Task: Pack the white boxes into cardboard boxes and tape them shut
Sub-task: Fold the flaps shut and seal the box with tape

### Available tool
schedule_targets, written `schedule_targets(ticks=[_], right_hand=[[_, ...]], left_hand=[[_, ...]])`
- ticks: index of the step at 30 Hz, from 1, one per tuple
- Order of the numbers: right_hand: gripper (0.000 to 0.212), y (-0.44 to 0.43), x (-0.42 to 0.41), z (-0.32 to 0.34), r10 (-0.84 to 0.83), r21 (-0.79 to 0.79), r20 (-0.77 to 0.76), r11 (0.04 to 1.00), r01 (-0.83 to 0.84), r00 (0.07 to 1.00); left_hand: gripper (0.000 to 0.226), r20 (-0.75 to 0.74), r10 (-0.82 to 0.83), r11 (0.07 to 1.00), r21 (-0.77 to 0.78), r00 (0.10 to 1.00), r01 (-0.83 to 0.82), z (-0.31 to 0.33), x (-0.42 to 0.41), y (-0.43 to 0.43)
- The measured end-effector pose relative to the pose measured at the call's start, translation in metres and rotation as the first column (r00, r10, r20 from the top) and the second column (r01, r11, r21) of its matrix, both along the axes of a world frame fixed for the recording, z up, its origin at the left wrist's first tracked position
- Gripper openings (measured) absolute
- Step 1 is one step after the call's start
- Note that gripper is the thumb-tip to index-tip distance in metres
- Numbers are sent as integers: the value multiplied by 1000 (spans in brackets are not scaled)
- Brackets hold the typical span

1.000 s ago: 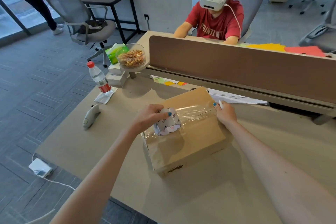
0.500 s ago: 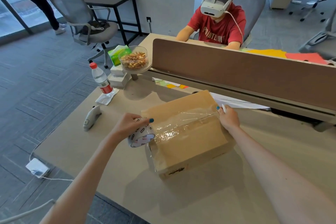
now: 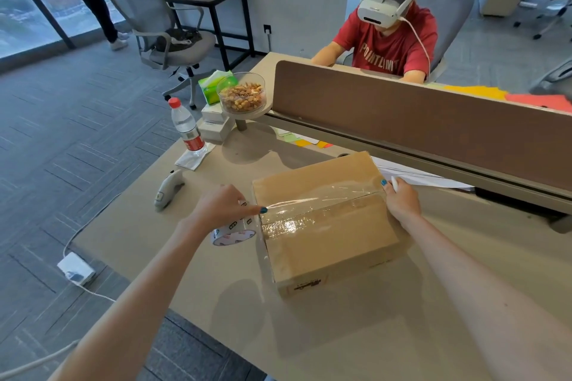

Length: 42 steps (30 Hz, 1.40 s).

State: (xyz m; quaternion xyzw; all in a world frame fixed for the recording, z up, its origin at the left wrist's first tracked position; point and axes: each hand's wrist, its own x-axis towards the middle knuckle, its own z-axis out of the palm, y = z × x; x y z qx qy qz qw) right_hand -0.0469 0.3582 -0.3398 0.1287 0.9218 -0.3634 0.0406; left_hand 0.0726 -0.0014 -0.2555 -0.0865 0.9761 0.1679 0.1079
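A closed cardboard box (image 3: 328,244) lies on the tan table (image 3: 356,334), with a strip of clear tape (image 3: 312,210) stretched across its top seam. My left hand (image 3: 221,207) grips a tape roll (image 3: 233,233) just off the box's left edge, lower than the top face. My right hand (image 3: 400,202) presses the tape's far end down at the box's right edge and holds a small white object whose kind I cannot tell. Two small white boxes (image 3: 215,124) are stacked at the table's far left corner.
A water bottle (image 3: 187,128), a grey handheld device (image 3: 168,189), a glass bowl of nuts (image 3: 243,96) and a green tissue pack stand at the left. A brown divider panel (image 3: 418,120) runs behind the box, with a person in a headset seated beyond it.
My left hand has drawn the tape roll leftward across the box top and down past its left edge, laying tape along the seam. My right hand has stayed at the right edge.
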Motion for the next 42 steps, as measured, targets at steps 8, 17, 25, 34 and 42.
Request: schedule_targets(ticks=[8, 17, 25, 34, 42], right_hand=[[27, 0, 4, 2, 18, 12, -24, 1000, -17, 1000], [27, 1, 5, 1, 47, 62, -38, 997, -44, 998], [21, -4, 12, 8, 211, 465, -269, 883, -65, 940], [15, -42, 25, 26, 316, 307, -269, 924, -229, 910], [19, -96, 24, 30, 374, 133, -3, 919, -371, 927]], left_hand=[[71, 127, 57, 988, -152, 990, -38, -24, 4, 6], [71, 178, 39, 992, -126, 983, -17, -40, 4, 3], [68, 67, 38, 973, -230, 997, -22, -39, -14, 5], [68, 167, 12, 973, -228, 986, 27, -25, -48, 0], [70, 162, 26, 983, -186, 986, 4, -35, -46, -6]])
